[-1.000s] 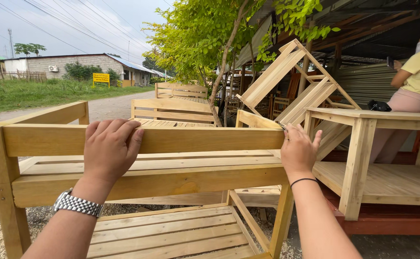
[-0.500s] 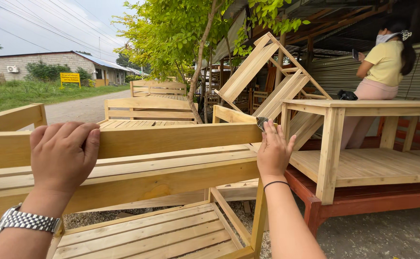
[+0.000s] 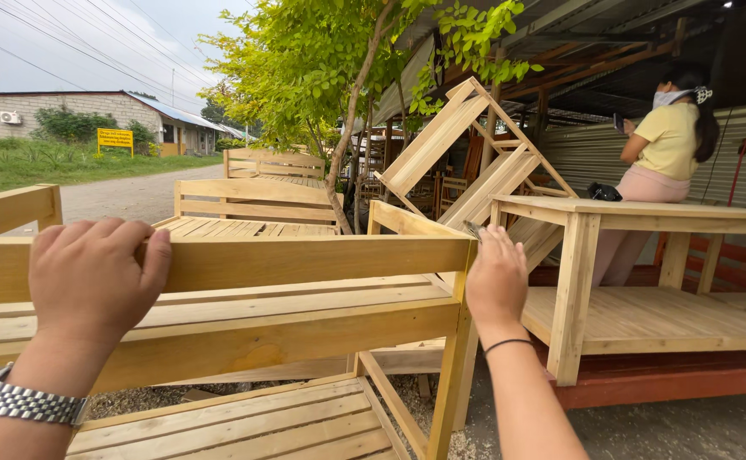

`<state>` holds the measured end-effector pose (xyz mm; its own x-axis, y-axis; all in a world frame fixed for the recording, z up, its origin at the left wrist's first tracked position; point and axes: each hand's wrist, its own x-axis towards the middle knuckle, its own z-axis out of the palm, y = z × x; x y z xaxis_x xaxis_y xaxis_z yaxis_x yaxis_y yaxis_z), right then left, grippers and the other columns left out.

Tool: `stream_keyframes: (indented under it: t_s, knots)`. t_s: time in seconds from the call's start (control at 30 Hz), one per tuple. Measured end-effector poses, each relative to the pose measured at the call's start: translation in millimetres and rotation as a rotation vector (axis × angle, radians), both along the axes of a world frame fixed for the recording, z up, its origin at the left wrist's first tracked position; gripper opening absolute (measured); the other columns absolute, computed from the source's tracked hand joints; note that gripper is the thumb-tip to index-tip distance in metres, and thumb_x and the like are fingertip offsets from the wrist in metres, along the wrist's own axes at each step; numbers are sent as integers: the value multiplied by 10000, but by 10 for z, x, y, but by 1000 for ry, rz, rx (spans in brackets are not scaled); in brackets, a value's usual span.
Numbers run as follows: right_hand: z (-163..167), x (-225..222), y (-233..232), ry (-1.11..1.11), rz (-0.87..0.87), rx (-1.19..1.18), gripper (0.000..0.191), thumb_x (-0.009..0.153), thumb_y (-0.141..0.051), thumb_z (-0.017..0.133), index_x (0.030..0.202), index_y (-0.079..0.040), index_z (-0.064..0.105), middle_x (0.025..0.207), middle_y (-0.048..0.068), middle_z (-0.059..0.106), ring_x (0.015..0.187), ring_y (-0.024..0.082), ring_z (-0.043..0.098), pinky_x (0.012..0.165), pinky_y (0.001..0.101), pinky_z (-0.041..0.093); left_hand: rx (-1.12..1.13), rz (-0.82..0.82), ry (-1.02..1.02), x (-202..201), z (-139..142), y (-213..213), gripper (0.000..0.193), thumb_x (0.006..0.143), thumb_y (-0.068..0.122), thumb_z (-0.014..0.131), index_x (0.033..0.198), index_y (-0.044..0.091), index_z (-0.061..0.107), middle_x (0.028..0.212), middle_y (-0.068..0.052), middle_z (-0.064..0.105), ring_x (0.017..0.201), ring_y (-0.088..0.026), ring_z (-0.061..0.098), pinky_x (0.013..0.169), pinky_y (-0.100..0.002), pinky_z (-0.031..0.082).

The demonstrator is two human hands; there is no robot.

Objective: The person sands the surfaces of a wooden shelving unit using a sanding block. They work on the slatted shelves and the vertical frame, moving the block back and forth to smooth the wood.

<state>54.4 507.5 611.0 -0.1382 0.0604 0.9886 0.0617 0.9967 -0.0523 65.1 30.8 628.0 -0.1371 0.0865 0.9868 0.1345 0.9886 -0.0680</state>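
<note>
Open gap between top rail (image 3: 305, 260) and lower board (image 3: 245, 341). Right of the corner post (image 3: 454, 358), narrow gap; table leg (image 3: 573, 298) blocks further right. Slatted shelf (image 3: 245, 422) closes below.
</note>
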Motion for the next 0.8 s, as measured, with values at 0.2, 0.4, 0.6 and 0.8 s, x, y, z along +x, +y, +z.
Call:
stream_keyframes:
  t_s: [0.2, 0.4, 0.6, 0.8]
  knots:
    - [448, 290, -3, -508, 68, -112, 337, 959, -29, 469, 1190, -95, 705, 1207, 162, 706, 1100, 372, 664, 956, 455, 534, -131, -68, -116, 107, 177, 386, 501, 977, 593, 530, 703, 208, 695, 740, 9, 715, 759, -203, 692, 725, -384, 492]
    - [488, 385, -57, -522, 188, -104, 332, 962, -24, 472, 1186, -110, 702, 1107, 180, 728, 1011, 385, 687, 894, 454, 559, -102, -58, -74, 176, 110, 277, 519, 962, 645, 581, 686, 217, 684, 695, -13, 695, 714, -214, 681, 695, -387, 476]
    - [-269, 688, -31, -334, 222, -128, 306, 971, -14, 506, 1220, -23, 683, 1157, 230, 711, 1048, 374, 694, 910, 431, 564, -125, -61, -36, 252, 92, 163, 524, 959, 643, 596, 674, 209, 663, 697, -11, 690, 720, -213, 685, 710, -375, 489]
    - [-258, 251, -359, 114, 141, 96, 340, 1012, 86, 508, 1314, 18, 648, 1438, 221, 606, 1363, 356, 545, 1170, 398, 435, -139, -45, -21, 241, 142, -37, 512, 966, 631, 600, 683, 210, 664, 718, -14, 697, 730, -215, 687, 715, -376, 487]
